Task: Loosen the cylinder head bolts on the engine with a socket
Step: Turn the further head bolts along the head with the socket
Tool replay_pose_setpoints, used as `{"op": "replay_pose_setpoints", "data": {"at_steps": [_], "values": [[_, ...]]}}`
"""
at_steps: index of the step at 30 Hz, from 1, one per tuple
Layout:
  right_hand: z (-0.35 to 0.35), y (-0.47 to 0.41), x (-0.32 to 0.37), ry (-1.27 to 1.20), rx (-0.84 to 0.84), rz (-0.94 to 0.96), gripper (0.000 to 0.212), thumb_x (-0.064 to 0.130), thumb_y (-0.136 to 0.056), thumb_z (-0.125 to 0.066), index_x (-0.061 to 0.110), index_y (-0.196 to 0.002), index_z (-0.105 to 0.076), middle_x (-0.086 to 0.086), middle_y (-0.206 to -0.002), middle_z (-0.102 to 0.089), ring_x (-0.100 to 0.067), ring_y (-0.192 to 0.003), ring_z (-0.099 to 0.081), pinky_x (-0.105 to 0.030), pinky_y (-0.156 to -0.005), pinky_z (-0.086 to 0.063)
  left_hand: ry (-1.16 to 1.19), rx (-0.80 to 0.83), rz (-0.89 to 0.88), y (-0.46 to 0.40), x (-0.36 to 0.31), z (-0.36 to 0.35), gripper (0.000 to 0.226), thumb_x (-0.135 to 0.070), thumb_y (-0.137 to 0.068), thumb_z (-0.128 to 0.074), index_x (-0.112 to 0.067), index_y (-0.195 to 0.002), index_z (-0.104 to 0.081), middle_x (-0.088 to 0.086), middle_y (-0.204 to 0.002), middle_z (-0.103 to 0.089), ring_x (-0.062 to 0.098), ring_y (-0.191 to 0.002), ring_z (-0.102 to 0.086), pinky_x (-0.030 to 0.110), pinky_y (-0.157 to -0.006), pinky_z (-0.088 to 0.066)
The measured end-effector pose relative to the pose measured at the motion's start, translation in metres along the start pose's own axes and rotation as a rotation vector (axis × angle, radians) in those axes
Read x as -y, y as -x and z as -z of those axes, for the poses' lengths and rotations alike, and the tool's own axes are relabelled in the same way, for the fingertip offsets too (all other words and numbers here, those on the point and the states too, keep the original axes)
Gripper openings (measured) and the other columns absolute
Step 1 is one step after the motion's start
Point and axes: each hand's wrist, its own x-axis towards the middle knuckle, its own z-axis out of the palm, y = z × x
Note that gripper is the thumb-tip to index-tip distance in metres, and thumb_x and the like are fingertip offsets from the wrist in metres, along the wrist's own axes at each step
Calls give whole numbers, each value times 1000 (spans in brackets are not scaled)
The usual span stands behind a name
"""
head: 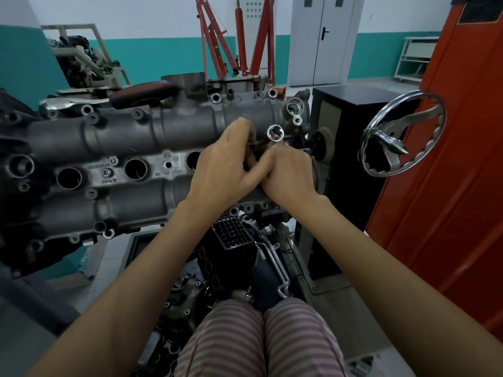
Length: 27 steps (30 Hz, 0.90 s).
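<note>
The grey cylinder head (122, 137) lies across the left and centre, with round plug wells and bolt holes along its edges. Over its right end both my hands meet around a tool. A shiny socket (275, 132) sticks up between them, its open end facing me. My left hand (226, 164) curls its fingers round the dark tool shaft just left of the socket. My right hand (288, 172) grips the same tool from the right and below. The tool's handle is hidden by the hands.
A chrome handwheel (402, 133) on the black engine stand (343, 110) sits right of my hands. An orange panel (449, 159) fills the right side. A red engine crane (236, 42) stands behind. Loose engine parts (231, 262) lie on the floor below.
</note>
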Motion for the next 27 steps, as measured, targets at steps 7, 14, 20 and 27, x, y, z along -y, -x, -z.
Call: {"op": "replay_pose_setpoints", "data": {"at_steps": [7,14,20,27], "values": [[-5,-3,-3,71,86,-41,18,33,-85,-45,16,-82,-49,9,-68,-42,-11,-58,-36,-18,-47,-15,-66,33,-20,-2,1,-5,23,-31,-90,-43,-9,-82,-43,-2,-76,-42,18,-60,-42,32,-50,-39],[2,-1,6,-52,-52,0,18,25,-72,-50,14,-60,-59,-5,-58,-62,-25,-51,-54,-15,-47,-11,-51,-34,-45,-5,5,-4,35,-31,-87,-54,-10,-62,-41,-4,-55,-41,16,-50,-41,32,-46,-34],[1,2,0,83,97,20,19,23,-88,-50,7,-94,-58,-8,-85,-62,-25,-76,-58,-26,-57,-27,-50,-43,-92,0,2,-1,38,-40,-89,-49,-4,-76,-51,0,-71,-49,14,-65,-44,30,-56,-39],[7,49,29,-773,-165,-316,52,38,-93,-37,7,-134,-35,-4,-131,-43,-12,-121,-41,-37,-103,-35,676,-47,307,-1,-33,-9,49,-45,-94,-21,-17,-129,-40,-8,-130,-46,8,-126,-43,22,-104,-34]]}}
